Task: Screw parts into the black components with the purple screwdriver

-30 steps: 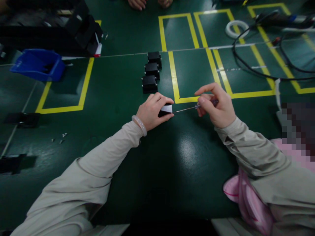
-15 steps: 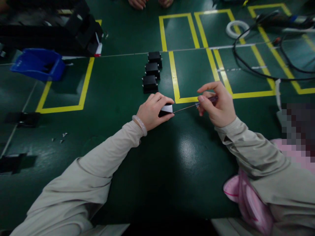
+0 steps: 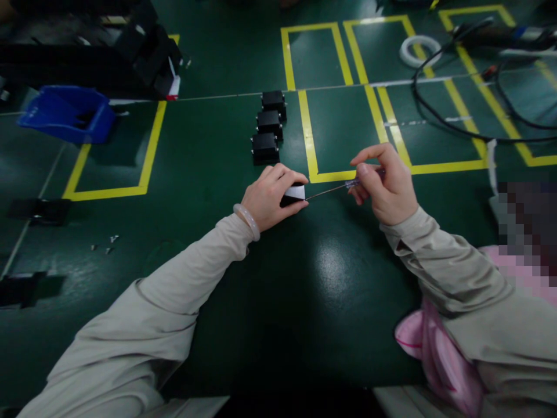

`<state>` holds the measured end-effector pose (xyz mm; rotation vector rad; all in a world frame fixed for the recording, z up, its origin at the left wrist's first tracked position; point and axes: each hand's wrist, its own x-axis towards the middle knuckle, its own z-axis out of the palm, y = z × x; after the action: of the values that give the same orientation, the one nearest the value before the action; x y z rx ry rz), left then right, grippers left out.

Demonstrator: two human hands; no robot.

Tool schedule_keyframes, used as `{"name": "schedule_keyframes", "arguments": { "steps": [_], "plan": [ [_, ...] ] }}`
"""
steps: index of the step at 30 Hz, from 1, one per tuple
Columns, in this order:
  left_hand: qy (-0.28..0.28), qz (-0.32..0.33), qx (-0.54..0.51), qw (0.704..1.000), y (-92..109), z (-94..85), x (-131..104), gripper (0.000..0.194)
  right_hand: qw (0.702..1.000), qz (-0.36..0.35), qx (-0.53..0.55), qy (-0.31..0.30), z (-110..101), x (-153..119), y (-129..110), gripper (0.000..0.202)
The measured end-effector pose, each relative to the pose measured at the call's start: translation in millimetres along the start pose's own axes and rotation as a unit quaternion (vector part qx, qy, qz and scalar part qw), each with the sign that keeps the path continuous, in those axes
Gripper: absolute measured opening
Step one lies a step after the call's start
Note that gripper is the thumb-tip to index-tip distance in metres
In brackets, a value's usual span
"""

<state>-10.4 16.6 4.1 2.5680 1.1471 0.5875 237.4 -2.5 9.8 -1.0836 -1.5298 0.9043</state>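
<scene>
My left hand (image 3: 273, 197) is closed around a small black block (image 3: 294, 194) with a pale, shiny face, holding it down on the green table (image 3: 278, 325). In my right hand (image 3: 387, 186) is a screwdriver (image 3: 353, 182), its handle between thumb and fingers. The thin shaft points left, and its tip meets the block's right end by my left thumb. Whether a screw sits at the tip is too small to tell. Beyond my left hand, three similar black blocks (image 3: 265, 145) with small screws at their sides stand in a row.
Several loose screws (image 3: 108, 247) lie at the left, near dark parts (image 3: 41, 212). A blue bin (image 3: 69, 115) stands farther back, beside black stacked pieces (image 3: 143, 52). At the right are a white tape roll (image 3: 420, 52), a black cable (image 3: 439, 119) and pink cloth (image 3: 444, 360).
My right thumb and fingers have shifted slightly back along the screwdriver handle. Another person's hands at the far edge have mostly withdrawn from view. My left hand and the block stay put.
</scene>
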Motion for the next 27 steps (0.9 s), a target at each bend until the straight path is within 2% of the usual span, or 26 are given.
{"name": "schedule_keyframes", "arguments": {
  "steps": [6, 18, 27],
  "plan": [
    [0.003, 0.005, -0.001, 1.000, -0.6, 0.5, -0.5, 0.035, 1.000, -0.018, -0.017, -0.001, -1.9, -0.8, 2.0, 0.029],
    [0.004, 0.006, 0.000, 1.000, 0.3, 0.5, -0.4, 0.035, 1.000, 0.006, -0.013, -0.011, -1.6, -0.2, -2.4, 0.034],
    [0.001, 0.004, -0.003, 1.000, -0.8, 1.1, -0.2, 0.035, 1.000, -0.006, -0.006, -0.015, -1.8, -0.8, -1.1, 0.033]
  ]
}}
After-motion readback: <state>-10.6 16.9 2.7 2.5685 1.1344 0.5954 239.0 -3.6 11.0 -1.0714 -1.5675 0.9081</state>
